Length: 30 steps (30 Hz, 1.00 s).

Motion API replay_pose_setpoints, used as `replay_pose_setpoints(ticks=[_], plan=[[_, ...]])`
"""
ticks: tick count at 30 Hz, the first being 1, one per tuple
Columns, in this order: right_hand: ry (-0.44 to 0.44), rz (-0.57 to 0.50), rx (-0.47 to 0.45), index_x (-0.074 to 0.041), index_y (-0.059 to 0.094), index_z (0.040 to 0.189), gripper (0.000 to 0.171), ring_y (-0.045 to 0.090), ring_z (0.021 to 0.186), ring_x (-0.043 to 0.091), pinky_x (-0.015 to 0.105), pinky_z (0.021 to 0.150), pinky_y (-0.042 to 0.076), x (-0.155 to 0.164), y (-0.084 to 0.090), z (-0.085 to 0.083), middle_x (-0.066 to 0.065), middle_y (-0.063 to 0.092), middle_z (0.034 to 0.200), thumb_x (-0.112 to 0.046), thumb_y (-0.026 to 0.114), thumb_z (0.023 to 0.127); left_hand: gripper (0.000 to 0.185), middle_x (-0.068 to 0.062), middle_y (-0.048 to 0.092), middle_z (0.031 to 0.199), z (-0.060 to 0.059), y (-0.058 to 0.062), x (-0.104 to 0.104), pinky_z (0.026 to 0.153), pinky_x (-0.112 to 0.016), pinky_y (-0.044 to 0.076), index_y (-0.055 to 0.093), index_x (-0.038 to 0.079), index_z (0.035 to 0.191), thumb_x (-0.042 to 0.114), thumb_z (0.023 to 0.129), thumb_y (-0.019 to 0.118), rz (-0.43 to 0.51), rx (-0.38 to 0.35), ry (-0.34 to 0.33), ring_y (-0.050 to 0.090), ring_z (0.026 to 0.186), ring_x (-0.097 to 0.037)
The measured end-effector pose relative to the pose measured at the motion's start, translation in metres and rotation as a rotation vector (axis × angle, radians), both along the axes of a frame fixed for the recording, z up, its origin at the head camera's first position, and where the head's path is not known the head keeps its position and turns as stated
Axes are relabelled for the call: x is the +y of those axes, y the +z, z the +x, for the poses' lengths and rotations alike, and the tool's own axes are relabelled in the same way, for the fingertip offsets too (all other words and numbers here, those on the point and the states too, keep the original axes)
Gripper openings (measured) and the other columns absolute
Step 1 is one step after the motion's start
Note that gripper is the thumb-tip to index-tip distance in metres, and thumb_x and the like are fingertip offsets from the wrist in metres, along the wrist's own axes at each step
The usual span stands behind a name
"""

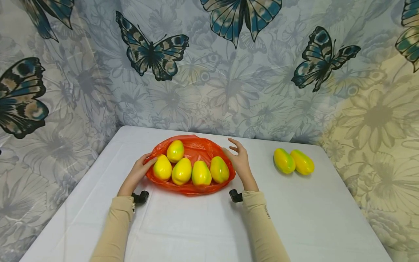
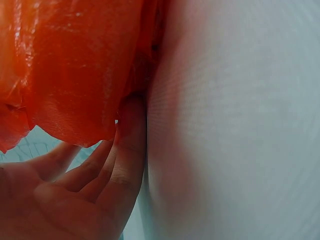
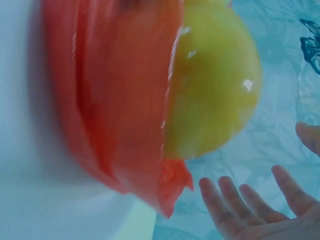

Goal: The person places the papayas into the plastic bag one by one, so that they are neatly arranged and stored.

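On the white table, a red plastic bag lies spread wide with its mouth upward. Several glossy yellow-green fruits, shaped like mangoes, sit inside it. My left hand rests at the bag's left end, thumb over the rim by the leftmost fruit. In the left wrist view its fingers lie fairly straight along the bag, their tips hidden behind the red plastic. At the other end my right hand stays beside the rim with fingers spread. Nothing is in it in the right wrist view, where one fruit bulges above the rim.
Two more yellow-green fruits lie side by side at the table's right. A butterfly-patterned cloth hangs behind the table. Black wrist cameras sit at both sleeves.
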State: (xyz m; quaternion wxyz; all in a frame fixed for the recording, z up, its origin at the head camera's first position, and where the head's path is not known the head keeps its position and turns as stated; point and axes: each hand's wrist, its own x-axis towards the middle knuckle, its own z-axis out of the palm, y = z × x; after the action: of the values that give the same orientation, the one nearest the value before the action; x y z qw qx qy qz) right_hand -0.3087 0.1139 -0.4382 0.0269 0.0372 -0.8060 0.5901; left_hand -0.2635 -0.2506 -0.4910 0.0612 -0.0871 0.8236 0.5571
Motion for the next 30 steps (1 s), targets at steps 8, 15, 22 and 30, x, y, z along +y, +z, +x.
replay_pose_setpoints(ticks=[8,15,22,30], plan=[[-0.032,0.009,0.012,-0.014,0.050,0.141,0.052,0.047,0.134,0.034,0.050,0.105,0.046,0.019,-0.001,-0.003,0.008,0.039,0.154,-0.024,0.066,0.093,0.076,-0.021,0.028,0.158,0.000,0.001,0.000,0.117,-0.052,0.030,0.024,0.007,0.154,0.052,0.098,0.048,0.000,0.000,-0.003,0.036,0.138,-0.036],[-0.062,0.020,0.033,-0.012,0.049,0.142,0.054,0.046,0.134,0.034,0.050,0.106,0.046,0.039,0.000,-0.008,0.008,0.039,0.154,-0.024,0.066,0.093,0.076,-0.021,0.028,0.158,0.000,0.001,0.000,0.118,-0.053,0.029,0.025,0.008,0.154,0.052,0.098,0.049,0.005,-0.004,0.001,0.034,0.140,-0.036],[-0.096,0.037,0.015,-0.014,0.047,0.144,0.055,0.044,0.136,0.033,0.051,0.105,0.046,0.059,-0.002,-0.012,0.006,0.037,0.156,-0.028,0.066,0.094,0.076,-0.020,0.027,0.159,-0.001,-0.001,-0.001,0.119,-0.054,0.027,0.024,0.008,0.155,0.053,0.098,0.048,-0.004,-0.015,0.001,0.032,0.141,-0.037],[-0.128,0.051,0.023,-0.014,0.046,0.145,0.057,0.042,0.137,0.035,0.052,0.106,0.044,0.077,-0.002,-0.012,0.008,0.036,0.156,-0.028,0.066,0.094,0.074,-0.020,0.027,0.159,-0.001,-0.001,-0.001,0.119,-0.054,0.026,0.025,0.008,0.154,0.051,0.098,0.049,-0.008,-0.009,0.004,0.031,0.142,-0.037]])
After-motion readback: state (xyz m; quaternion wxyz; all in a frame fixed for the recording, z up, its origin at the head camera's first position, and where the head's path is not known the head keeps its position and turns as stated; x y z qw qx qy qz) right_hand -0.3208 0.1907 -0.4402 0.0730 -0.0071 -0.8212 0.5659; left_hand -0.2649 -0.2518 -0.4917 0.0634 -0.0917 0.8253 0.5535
